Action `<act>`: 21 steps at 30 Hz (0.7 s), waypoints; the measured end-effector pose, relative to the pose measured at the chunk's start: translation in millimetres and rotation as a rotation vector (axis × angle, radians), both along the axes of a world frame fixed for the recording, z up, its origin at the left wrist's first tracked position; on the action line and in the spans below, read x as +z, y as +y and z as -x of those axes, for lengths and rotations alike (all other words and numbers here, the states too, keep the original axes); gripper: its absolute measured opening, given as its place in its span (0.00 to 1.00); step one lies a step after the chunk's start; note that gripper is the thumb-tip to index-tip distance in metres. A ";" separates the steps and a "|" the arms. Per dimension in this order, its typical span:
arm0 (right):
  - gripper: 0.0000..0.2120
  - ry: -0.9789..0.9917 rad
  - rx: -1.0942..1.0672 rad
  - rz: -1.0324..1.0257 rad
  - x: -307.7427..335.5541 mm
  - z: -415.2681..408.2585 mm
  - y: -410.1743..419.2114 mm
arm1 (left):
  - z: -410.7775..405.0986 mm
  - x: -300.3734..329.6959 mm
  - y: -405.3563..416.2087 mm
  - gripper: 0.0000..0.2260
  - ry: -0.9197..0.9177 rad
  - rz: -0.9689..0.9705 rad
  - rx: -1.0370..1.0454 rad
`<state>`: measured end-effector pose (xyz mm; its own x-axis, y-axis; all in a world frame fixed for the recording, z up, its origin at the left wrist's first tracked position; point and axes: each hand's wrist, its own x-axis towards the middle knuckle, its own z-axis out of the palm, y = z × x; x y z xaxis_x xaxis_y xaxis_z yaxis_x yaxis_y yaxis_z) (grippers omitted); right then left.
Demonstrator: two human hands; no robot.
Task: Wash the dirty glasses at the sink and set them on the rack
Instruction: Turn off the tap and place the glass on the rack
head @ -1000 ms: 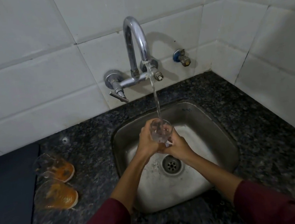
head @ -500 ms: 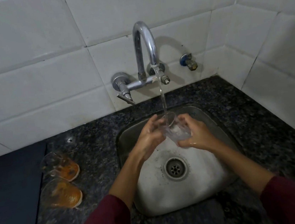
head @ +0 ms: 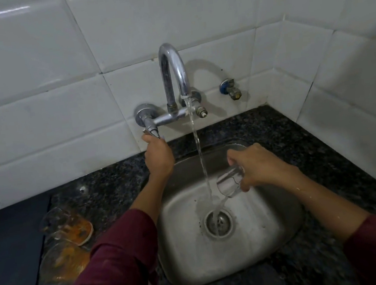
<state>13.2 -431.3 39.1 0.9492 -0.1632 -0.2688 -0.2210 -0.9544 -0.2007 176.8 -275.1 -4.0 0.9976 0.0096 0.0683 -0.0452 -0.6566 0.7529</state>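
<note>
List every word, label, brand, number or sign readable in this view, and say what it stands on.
None: no text is legible anywhere.
The curved chrome tap, the clear drinking glass in the right hand, the steel sink and the white wall tiles show no print or markings.

The dark speckled granite counter (head: 276,136) runs into a tiled corner and holds a recessed steel sink (head: 261,247). Two dirty glasses (head: 69,242) with orange residue lie on it, left of the sink, beside a dark panel (head: 9,259).
</note>
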 end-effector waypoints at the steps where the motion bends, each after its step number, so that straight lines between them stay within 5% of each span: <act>1: 0.28 -0.001 0.019 -0.001 2.1 -2.3 2.3 | -0.6 -0.7 1.9 0.12 -0.028 -0.031 -0.026; 6: 0.30 0.019 0.070 0.046 9.0 -5.3 18.4 | -6.8 -7.0 8.7 0.09 -0.172 -0.222 -0.130; 12: 0.34 -0.056 -0.036 -0.140 0.9 7.5 31.2 | -5.0 -4.3 17.5 0.12 -0.172 -0.311 -0.187; 16: 0.34 -0.094 -0.062 -0.190 7.0 13.6 49.8 | 8.7 -5.0 47.6 0.21 -0.138 -0.301 -0.233; 21: 0.38 -0.200 0.025 -0.159 35.5 0.0 97.6 | 29.3 -2.2 114.0 0.18 -0.252 -0.111 -0.300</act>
